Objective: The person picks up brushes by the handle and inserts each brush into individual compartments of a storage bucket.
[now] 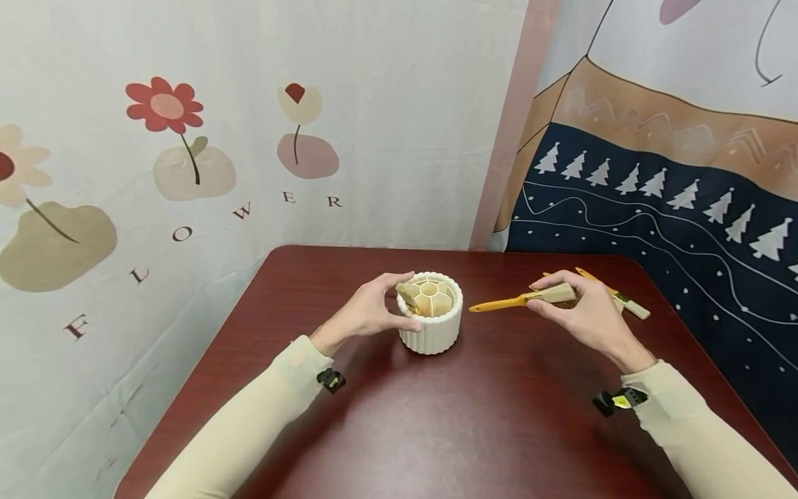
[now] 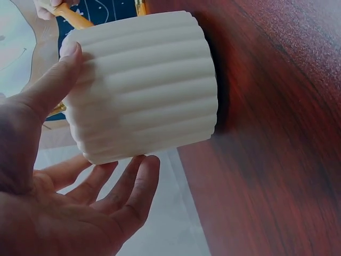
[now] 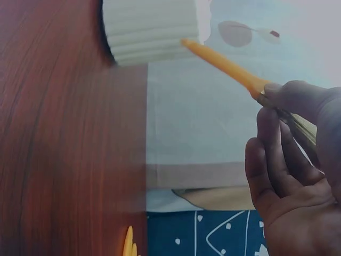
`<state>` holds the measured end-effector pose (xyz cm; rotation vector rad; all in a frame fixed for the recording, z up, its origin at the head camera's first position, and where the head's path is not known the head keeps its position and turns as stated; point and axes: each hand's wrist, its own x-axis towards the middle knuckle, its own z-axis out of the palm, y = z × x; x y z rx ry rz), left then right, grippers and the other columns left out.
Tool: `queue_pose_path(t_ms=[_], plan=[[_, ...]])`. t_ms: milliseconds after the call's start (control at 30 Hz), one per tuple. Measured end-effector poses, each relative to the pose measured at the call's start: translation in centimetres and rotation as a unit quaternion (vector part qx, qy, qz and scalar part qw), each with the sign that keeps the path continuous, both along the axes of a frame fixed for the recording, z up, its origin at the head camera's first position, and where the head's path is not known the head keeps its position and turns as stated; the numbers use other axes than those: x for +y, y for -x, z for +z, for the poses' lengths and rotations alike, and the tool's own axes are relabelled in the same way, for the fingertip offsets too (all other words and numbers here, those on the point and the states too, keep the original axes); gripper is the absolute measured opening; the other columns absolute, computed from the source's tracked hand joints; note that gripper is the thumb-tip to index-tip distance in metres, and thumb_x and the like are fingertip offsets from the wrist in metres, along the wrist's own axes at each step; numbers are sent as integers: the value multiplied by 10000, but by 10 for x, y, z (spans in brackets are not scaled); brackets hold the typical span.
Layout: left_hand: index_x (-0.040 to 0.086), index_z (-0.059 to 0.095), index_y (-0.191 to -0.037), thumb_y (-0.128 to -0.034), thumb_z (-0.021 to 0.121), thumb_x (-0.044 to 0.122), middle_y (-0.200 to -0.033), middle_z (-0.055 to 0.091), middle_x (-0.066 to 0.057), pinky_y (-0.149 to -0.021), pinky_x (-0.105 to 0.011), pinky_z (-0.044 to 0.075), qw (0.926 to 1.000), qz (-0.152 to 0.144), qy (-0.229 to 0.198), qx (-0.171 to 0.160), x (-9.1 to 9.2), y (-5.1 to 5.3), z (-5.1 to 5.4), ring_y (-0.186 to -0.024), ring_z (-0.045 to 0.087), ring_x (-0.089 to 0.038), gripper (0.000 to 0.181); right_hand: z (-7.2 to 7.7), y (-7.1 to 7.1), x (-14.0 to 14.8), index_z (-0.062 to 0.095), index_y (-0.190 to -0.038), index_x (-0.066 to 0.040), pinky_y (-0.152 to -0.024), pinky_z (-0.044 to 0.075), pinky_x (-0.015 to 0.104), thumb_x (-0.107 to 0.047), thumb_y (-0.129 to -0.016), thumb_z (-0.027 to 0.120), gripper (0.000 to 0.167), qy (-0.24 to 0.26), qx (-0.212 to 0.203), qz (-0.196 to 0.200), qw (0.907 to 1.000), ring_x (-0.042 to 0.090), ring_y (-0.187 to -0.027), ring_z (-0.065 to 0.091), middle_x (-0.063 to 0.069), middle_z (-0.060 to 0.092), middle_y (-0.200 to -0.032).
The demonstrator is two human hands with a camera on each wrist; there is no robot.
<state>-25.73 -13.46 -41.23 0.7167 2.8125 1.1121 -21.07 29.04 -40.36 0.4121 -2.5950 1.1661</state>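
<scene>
A round cream holder with ribbed walls stands on the table, its top split into several compartments around a central ring. My left hand grips its left side, thumb and fingers spread around the rim and wall. One paintbrush is in a left compartment, pale bristles up. To the right of the holder, my right hand pinches another paintbrush near its ferrule. That brush's yellow handle points left at the holder, apart from it in the head view; its bristles lie toward the palm.
More yellow-handled paintbrushes lie on the dark red table, behind and right of my right hand. A flower-printed cloth hangs behind the table, and a navy cloth with white trees hangs at the right.
</scene>
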Motion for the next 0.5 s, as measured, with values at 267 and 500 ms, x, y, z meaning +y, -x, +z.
queue_pose_path(t_ms=[267,500], plan=[[109,505,-1763,-866,1064,368,-1731,623,-149,-1290,-586,538,9999,-46,-97,-41,1,-1,-4,-1502,695,-363,1088,5,-2,-7,833,-1323,-159,-840,626,113,-250,-1030,931,322,340,-81,116,9993,-13,-961,767,-49,822,-1163],[30,450,-1771,-859,1061,344,-1775,565,-194,-1330,-588,498,9994,-45,-311,-117,4,-7,-6,-1547,666,-371,1142,8,-3,-14,850,-1307,-161,-834,620,112,-249,-1028,932,304,517,-4,47,9987,-1,-950,767,-174,838,-1086]])
